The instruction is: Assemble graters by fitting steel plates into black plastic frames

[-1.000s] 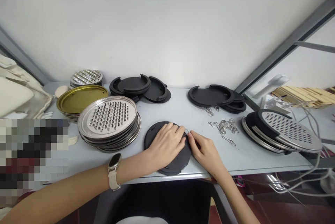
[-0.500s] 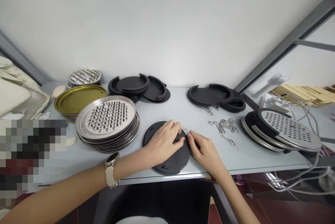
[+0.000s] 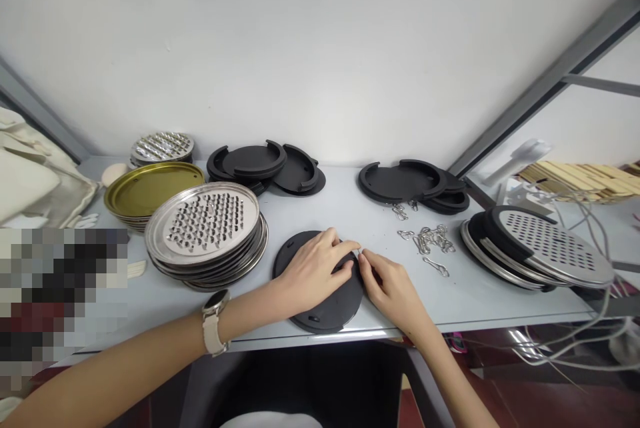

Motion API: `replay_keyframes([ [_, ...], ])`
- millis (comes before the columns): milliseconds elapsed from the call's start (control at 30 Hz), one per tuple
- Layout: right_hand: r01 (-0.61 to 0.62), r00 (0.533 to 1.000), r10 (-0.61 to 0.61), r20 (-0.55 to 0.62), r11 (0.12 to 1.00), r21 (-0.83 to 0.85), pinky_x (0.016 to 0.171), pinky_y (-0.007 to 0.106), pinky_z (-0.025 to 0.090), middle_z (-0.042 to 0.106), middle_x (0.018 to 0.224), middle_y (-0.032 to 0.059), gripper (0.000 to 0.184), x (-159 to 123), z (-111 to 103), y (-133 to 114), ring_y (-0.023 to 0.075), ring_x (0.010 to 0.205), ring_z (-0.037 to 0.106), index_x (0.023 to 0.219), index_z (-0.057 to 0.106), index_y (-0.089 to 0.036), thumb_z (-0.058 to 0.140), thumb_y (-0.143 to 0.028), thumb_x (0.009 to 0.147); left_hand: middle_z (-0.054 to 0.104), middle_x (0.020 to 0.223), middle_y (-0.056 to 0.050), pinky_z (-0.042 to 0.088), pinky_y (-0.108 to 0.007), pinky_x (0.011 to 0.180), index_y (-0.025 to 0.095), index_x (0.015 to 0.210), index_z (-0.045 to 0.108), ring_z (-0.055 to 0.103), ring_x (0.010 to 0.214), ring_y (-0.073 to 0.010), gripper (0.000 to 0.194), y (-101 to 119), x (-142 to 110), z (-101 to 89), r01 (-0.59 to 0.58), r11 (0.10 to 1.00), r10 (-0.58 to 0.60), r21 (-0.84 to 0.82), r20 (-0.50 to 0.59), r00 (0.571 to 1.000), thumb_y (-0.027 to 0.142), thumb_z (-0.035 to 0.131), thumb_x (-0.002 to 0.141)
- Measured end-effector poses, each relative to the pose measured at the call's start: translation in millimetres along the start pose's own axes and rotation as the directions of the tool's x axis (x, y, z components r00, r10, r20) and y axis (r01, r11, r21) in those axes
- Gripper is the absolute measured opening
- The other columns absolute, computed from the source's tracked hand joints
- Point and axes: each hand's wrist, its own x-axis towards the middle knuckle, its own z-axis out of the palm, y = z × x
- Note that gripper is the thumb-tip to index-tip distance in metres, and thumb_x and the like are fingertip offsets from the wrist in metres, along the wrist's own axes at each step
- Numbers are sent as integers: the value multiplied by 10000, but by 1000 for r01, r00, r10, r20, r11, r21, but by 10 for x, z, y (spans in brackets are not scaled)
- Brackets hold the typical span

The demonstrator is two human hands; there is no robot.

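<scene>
A black round plastic base (image 3: 327,311) lies flat near the table's front edge, with small slots in it. My left hand (image 3: 315,269) lies over the base and holds it, its index finger stretched to the right side of the rim. My right hand (image 3: 393,288) is closed in a pinch at that rim, on a thin wire clip (image 3: 359,251) that shows only in part between the fingertips. Several more metal wire clips (image 3: 433,239) lie loose to the right of my right hand.
Metal grater discs (image 3: 210,225) are stacked on the left, before gold-coloured discs (image 3: 153,191). Black round holders (image 3: 255,161) stand at the back, with more holders (image 3: 400,181) farther right. On the right sits a pile of grater discs in black holders (image 3: 545,248). White cables (image 3: 603,308) hang at far right.
My left index finger has straightened and reached out to the clip at the rim. My right hand stays in its pinch at nearly the same spot.
</scene>
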Motion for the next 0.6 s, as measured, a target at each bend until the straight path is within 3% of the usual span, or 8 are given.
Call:
replay_keyframes([
  [167, 8, 1000, -8, -5, 1000, -13, 551, 255, 314, 483, 606, -19, 312, 3, -7, -6, 133, 532, 450, 705, 388, -211, 326, -291, 1000, 477, 983, -53, 477, -321, 813, 208, 1212, 522, 519, 920, -187, 280, 8, -5, -13, -77, 991, 73, 113, 34, 997, 249, 377, 976],
  [600, 8, 1000, -9, -9, 999, -35, 551, 249, 316, 474, 608, -22, 297, -9, 0, -2, 129, 539, 446, 708, 396, -210, 338, -280, 991, 478, 1017, -61, 485, -336, 814, 185, 1180, 498, 532, 932, -195, 242, 30, 15, -2, -68, 988, 60, 140, 61, 996, 225, 357, 986],
])
